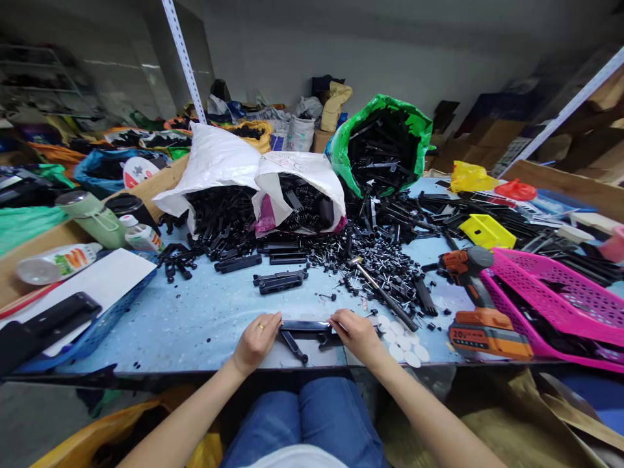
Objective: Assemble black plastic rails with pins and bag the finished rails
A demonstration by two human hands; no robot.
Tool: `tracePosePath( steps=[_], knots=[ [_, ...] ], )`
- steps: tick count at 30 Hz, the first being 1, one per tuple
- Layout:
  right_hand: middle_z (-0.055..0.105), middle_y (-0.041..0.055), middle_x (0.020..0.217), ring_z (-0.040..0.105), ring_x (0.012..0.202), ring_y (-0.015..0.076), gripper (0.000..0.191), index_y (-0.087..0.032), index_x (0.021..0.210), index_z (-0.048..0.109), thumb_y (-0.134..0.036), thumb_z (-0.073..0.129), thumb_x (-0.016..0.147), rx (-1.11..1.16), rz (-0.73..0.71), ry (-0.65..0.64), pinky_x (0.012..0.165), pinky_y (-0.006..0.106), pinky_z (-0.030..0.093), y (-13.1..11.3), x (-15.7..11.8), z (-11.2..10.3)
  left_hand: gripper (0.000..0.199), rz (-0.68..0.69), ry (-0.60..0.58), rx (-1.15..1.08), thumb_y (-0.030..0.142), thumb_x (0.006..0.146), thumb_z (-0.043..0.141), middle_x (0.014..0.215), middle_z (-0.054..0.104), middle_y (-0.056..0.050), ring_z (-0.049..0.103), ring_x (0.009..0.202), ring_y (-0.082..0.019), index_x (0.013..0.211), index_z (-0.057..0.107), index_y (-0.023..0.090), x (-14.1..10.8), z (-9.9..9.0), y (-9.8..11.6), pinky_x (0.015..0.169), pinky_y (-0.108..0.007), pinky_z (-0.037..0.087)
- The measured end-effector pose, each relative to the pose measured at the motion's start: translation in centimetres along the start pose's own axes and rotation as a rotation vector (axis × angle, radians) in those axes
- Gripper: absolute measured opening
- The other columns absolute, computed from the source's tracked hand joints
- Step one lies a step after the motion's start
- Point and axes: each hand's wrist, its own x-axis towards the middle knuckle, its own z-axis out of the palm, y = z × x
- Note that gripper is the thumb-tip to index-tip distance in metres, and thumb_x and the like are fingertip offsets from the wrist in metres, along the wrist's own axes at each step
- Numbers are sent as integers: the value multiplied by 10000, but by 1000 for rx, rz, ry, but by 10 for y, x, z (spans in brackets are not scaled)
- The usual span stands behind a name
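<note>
A black plastic bar with a short angled arm below it (306, 326) lies level at the table's front edge. My left hand (258, 339) pinches its left end, a ring on one finger. At the other end, the fingers of my right hand (355, 331) close on the bar. A second small black part (327, 339) shows under the bar near my right hand. Beyond my hands lies a stack of similar black parts (281, 281). White round discs (403, 343) are scattered just right of my right hand.
A hammer (385, 296) lies among loose black pins (375, 260). An orange cordless drill (480, 299) stands beside a pink basket (550, 273). White sacks (219, 153) and a green sack (426, 123) spill black parts at the back. Bottles (139, 235) and a phone (61, 315) are left.
</note>
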Motion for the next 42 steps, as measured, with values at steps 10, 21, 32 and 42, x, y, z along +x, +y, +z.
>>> tracePosePath(
  steps=[10,21,32,42],
  knots=[
    [656,76,862,622,755,159,204,-176,927,584,-229,389,897,20,-100,-23,646,251,497,2,-9,3,279,142,-86,-74,58,832,466,742,625,-87,597,713,-177,1111,469,70,-2,-1,-6,621,-306,516],
    [605,108,1048,575,917,195,395,-210,1201,476,-421,435,869,86,-138,-192,748,320,472,23,-25,-4,349,-15,-353,-4,324,866,443,1120,578,-141,515,1032,-250,1149,502,128,8,5,25,860,-402,367],
    [522,37,515,459,477,132,623,-175,590,503,-582,130,878,-205,-262,-249,476,265,243,9,-3,-46,438,-80,-696,-139,418,901,321,597,618,-61,580,561,-172,663,571,149,58,0,29,501,-253,390],
    [563,33,538,472,457,122,602,-176,618,525,-537,138,904,-145,-143,-451,471,261,222,-29,30,-49,482,-342,-817,38,342,921,270,617,657,-76,605,564,-187,664,632,154,62,-46,22,517,-263,391]
  ],
)
